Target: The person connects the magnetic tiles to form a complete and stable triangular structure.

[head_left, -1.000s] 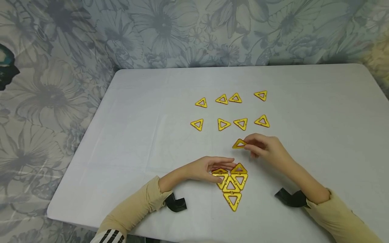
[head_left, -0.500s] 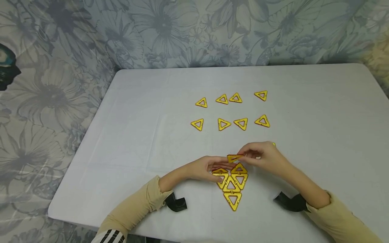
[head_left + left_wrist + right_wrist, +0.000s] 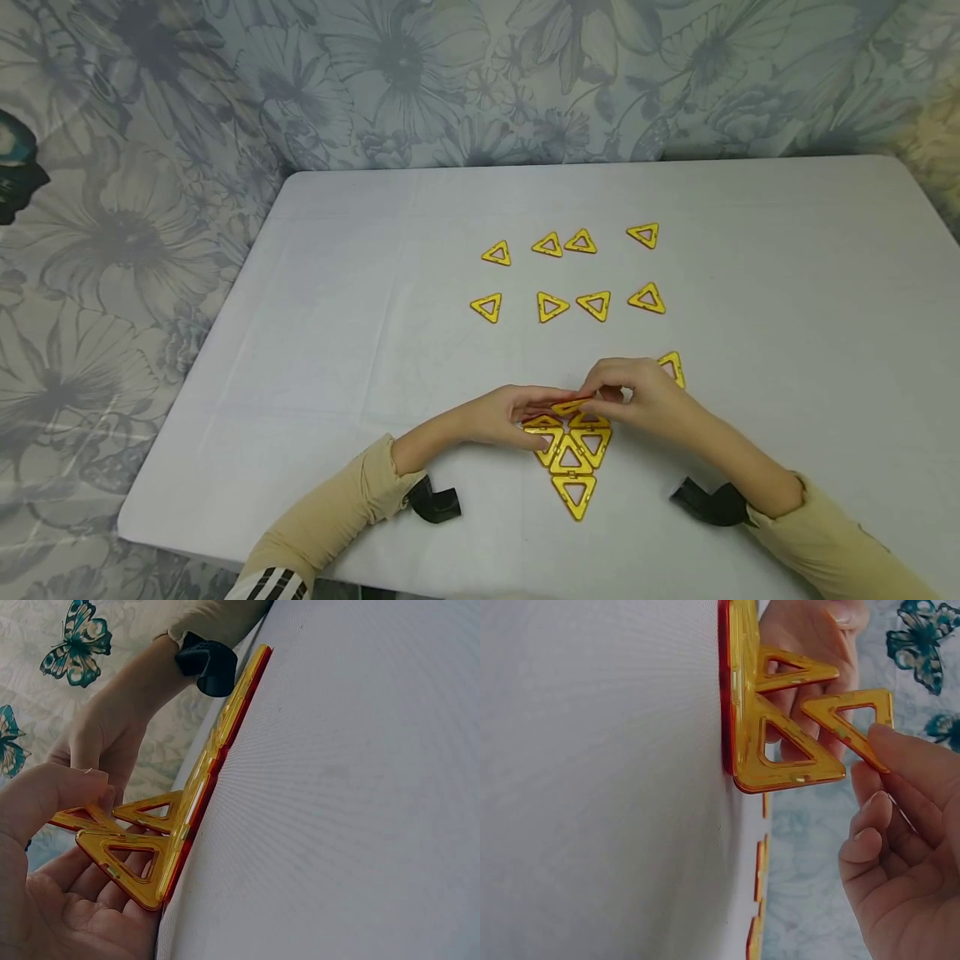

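Note:
Yellow translucent magnetic triangle tiles form a patch of several flat pieces [image 3: 573,481] on the white table. At its far side, two triangle tiles stand raised, the left one [image 3: 542,422] and the right one [image 3: 802,778]. My right hand [image 3: 641,393] pinches another triangle tile [image 3: 832,720] between thumb and fingers, tilted, right by the tips of the raised pair. My left hand [image 3: 495,415] cups the patch, its fingers extended behind the raised tiles and its thumb [image 3: 56,791] on the near side.
Several loose triangle tiles lie in two rough rows farther back, among them one tile [image 3: 551,317] near the middle. A single tile [image 3: 677,364] lies partly hidden behind my right hand. Black straps [image 3: 711,502] hang at both wrists. Patterned fabric backs the white table [image 3: 300,317].
My right hand has brought its triangle tile left and nearer, down to the raised tiles. The loose tile behind that hand has come into view. My left hand has stayed in place.

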A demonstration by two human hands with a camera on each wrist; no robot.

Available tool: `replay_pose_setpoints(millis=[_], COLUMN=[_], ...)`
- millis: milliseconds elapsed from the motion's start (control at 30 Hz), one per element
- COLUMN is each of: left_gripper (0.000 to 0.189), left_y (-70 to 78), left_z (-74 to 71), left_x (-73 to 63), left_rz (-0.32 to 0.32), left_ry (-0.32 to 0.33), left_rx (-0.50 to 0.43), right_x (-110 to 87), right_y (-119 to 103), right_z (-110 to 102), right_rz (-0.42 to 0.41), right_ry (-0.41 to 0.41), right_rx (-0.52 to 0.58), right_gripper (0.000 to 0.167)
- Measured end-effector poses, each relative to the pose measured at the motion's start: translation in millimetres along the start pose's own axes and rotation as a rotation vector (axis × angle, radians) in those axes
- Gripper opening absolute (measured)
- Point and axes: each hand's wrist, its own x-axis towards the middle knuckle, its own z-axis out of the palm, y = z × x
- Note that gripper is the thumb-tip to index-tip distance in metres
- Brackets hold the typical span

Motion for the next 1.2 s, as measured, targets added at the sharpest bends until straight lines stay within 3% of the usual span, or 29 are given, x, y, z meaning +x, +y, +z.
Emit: replay_pose_setpoints(millis=[833, 1033, 1200], left_gripper=[0.061, 0.062, 0.059], left_y=[-0.7, -0.1, -0.1], left_z=[0.5, 0.4, 0.0], left_x=[0.0, 0.1, 0.5], left_rz=[-0.005, 0.014, 0.036], left_ry=[0.005, 0.021, 0.086], left_rx=[-0.019, -0.007, 0.083], right_x=[-2.0, -1.1, -0.2], right_y=[5.7, 8.4, 12.8], right_z=[4.8, 5.3, 4.9], right_rz=[0.060, 0.054, 0.032], right_ry=[-0.092, -0.059, 0.001], right_rx=[-0.063, -0.090, -0.099], right_gripper=[0.018, 0.019, 0.020])
